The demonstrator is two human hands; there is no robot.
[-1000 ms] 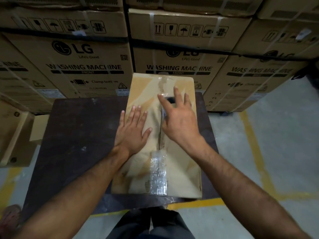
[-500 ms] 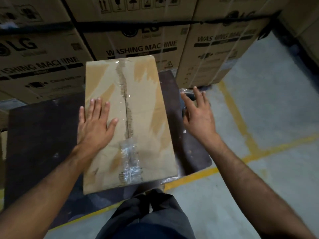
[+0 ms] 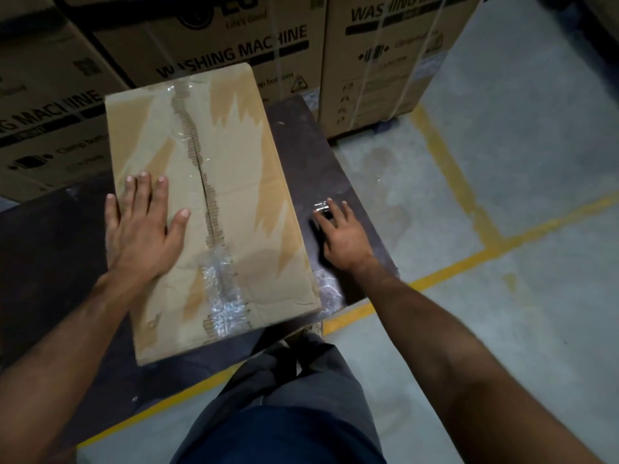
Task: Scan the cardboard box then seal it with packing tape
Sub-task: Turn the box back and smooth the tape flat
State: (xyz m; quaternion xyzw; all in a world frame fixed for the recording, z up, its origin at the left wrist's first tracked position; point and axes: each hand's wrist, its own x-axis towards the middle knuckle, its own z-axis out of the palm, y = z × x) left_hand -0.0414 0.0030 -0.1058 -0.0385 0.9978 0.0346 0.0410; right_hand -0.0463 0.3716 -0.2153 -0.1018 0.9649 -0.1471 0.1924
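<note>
A worn cardboard box [image 3: 234, 195] lies flat on a dark table [image 3: 335, 169], its flaps closed along a torn centre seam with crumpled clear tape [image 3: 222, 289] at the near end. My left hand [image 3: 140, 229] rests flat on the box's left flap, fingers spread. My right hand [image 3: 341, 232] is off the box, on the table to its right, fingers over a small dark object with a shiny edge [image 3: 322, 206]; what it is cannot be made out.
Large washing machine cartons [image 3: 234, 45] are stacked right behind the table. More cartons [image 3: 385, 61] stand to the right on the grey floor with yellow lines [image 3: 452, 169]. A scrap of clear tape [image 3: 326, 289] lies at the table's near right corner.
My right hand left the box's seam and moved right, down onto the table beside the box. My left hand stayed flat on the box. The view swung to the right.
</note>
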